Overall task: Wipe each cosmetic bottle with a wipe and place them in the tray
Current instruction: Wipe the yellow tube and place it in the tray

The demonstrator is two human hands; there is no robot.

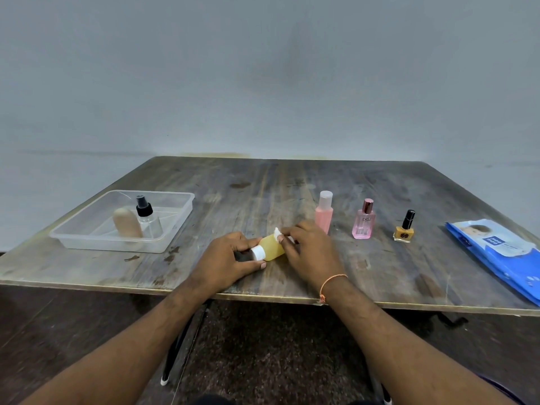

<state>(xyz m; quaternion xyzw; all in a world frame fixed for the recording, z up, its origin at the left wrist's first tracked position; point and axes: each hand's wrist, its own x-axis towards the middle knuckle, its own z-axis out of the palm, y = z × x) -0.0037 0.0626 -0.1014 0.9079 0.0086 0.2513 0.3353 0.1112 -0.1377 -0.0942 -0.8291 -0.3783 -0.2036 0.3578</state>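
Looking across the tabletop [292,185], I see the tray [175,229] at left centre holding a beige bottle [127,226] and a clear spray bottle [147,219], while a pink bottle [324,213], perfume bottle [364,222], nail polish [404,228] and blue wipes pack [502,252] stand right of centre. At centre my left hand [226,260] is closed around the cap end of the tilted yellow bottle [271,247], and my right hand [309,252] pinches a white wipe [277,232] against it. Most of the wipe is hidden under my fingers.

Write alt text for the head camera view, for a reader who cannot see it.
Two bare hands work at a wooden table: the left hand holds a yellow bottle on its side while the right hand rubs it with a white wipe. A clear tray at left holds two bottles; three more bottles and a blue wipes pack stand at right.
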